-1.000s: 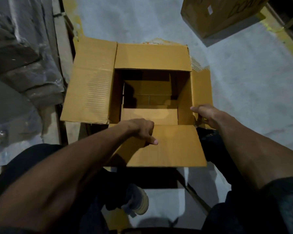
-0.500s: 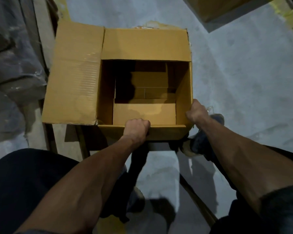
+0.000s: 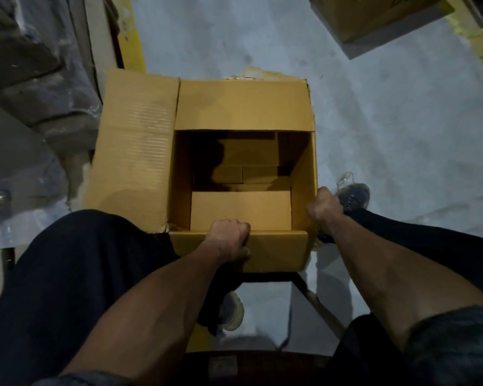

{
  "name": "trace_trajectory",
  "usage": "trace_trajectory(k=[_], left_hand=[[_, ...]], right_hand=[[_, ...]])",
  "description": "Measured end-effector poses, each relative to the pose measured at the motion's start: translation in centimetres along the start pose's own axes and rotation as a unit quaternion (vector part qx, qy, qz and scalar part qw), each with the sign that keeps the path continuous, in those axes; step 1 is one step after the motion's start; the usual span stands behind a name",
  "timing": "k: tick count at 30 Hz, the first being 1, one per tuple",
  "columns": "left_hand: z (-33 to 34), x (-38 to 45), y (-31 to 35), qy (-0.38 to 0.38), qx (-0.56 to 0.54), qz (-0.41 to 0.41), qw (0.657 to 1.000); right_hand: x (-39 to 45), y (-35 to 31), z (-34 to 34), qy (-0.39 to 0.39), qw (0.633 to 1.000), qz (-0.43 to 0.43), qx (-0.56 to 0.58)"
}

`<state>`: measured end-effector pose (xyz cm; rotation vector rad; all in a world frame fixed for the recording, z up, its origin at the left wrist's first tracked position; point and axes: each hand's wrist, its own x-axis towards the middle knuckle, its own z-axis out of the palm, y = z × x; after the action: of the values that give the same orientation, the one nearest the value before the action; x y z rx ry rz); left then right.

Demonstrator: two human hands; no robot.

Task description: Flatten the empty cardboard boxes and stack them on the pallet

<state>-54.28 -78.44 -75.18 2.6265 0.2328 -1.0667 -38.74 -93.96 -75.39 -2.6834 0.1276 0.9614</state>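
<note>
Your left hand (image 3: 230, 236) is balled into a fist over the near top edge of the cardboard box (image 3: 243, 107), fingers clenched on that rim with the near flap folded down under it, forearm running straight in from the bottom of the view. Your right hand (image 3: 324, 207) is hooked onto the box's right wall near its near right corner, fingers wrapped over the edge and closed on the cardboard, wrist bent a bit outward.

Compared with a second ago, the near flap isn't lying flat toward you anymore; it's folded down against the front wall and your left hand went from resting on it to gripping the rim. The right-side flap has dropped out of sight too. Against half a second ago, the grip is basically the same, and the box sits a bit lower in view.

The box stands upright on the concrete floor (image 3: 388, 135) with its mouth facing up at you, between your legs, left flap (image 3: 134, 151) splayed out flat and far flap tipped back. It looks roughly square, so I can't tell its long axis. Loose flaps show down inside. Another box (image 3: 374, 18) sits well apart by the far right corner of the floor.
</note>
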Motion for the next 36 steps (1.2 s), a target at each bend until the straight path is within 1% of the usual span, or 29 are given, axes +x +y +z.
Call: trace_trajectory(k=[4, 7, 9, 10, 11, 12, 13, 14, 15, 16, 17, 18, 19, 20, 21, 22, 23, 25, 28, 31, 32, 34, 36], left_hand=[[-1.8, 0.9, -0.9, -0.034, -0.018, 0.003, 0.999], [-4.5, 2.3, -1.8, -0.029, -0.083, -0.009, 0.996], [-6.3, 3.5, -2.5, 0.024, -0.177, -0.025, 0.984], [-7.1, 4.5, -2.9, 0.06, -0.249, -0.037, 0.966], [-7.9, 5.2, -3.3, 0.094, -0.346, -0.052, 0.932], [-8.7, 6.3, -3.7, 0.123, -0.457, -0.073, 0.878], [-9.2, 7.3, -4.2, 0.142, -0.571, -0.094, 0.803], [-9.8, 8.2, -4.5, 0.15, -0.677, -0.113, 0.711], [-10.6, 9.3, -4.8, 0.151, -0.774, -0.121, 0.603], [-11.3, 10.2, -5.0, 0.153, -0.852, -0.122, 0.486], [-12.2, 11.3, -5.3, 0.155, -0.906, -0.119, 0.376], [-13.0, 12.1, -5.5, 0.153, -0.938, -0.112, 0.291], [-13.8, 12.5, -5.5, 0.147, -0.955, -0.105, 0.236], [-14.7, 12.9, -5.5, 0.143, -0.963, -0.104, 0.205], [-15.3, 13.2, -5.4, 0.149, -0.964, -0.109, 0.191], [-15.6, 13.5, -5.4, 0.156, -0.963, -0.119, 0.186], [-15.8, 13.7, -5.3, 0.159, -0.961, -0.127, 0.189], [-15.9, 13.6, -4.9, 0.176, -0.953, -0.132, 0.21], [-16.2, 13.3, -4.7, 0.192, -0.936, -0.134, 0.261], [-17.3, 13.2, -4.7, 0.211, -0.919, -0.128, 0.306], [-18.0, 12.9, -4.4, 0.225, -0.91, -0.121, 0.328], [-19.6, 11.9, -3.3, 0.245, -0.893, -0.09, 0.367], [-21.0, 11.7, -2.4, 0.26, -0.879, -0.026, 0.398]], right_hand=[[0.9, -0.9, -0.9, 0.004, 0.999, -0.024, 0.047], [2.2, -2.6, -1.8, 0.01, 0.997, -0.049, 0.064], [3.2, -3.5, -2.2, 0.013, 0.995, -0.054, 0.085], [3.9, -3.9, -2.4, 0.015, 0.994, -0.055, 0.091], [4.4, -4.3, -2.5, 0.019, 0.994, -0.058, 0.093], [5.2, -4.8, -2.6, 0.022, 0.993, -0.06, 0.097], [5.7, -5.1, -2.7, 0.023, 0.993, -0.063, 0.102], [6.3, -5.5, -2.7, 0.026, 0.992, -0.064, 0.105], [7.1, -5.9, -2.7, 0.03, 0.992, -0.065, 0.108], [7.5, -6.2, -2.6, 0.033, 0.992, -0.065, 0.108], [8.2, -6.5, -2.5, 0.038, 0.992, -0.064, 0.105], [8.6, -6.7, -2.2, 0.044, 0.992, -0.065, 0.097], [8.9, -6.8, -2.0, 0.049, 0.993, -0.064, 0.086], [9.2, -6.9, -1.7, 0.056, 0.994, -0.062, 0.073], [9.4, -6.9, -1.4, 0.062, 0.995, -0.059, 0.059], [9.5, -6.8, -1.2, 0.065, 0.995, -0.055, 0.049], [9.6, -6.6, -1.1, 0.065, 0.996, -0.051, 0.045], [9.6, -6.2, -0.9, 0.067, 0.996, -0.043, 0.047], [8.7, -5.4, -0.4, 0.068, 0.996, -0.027, 0.056], [7.1, -4.6, 0.5, 0.072, 0.995, -0.01, 0.07], [6.6, -4.3, 0.8, 0.076, 0.994, -0.006, 0.074], [6.0, -4.0, 1.1, 0.078, 0.994, 0.0, 0.081], [5.8, -4.0, 1.1, 0.083, 0.993, -0.004, 0.087]])
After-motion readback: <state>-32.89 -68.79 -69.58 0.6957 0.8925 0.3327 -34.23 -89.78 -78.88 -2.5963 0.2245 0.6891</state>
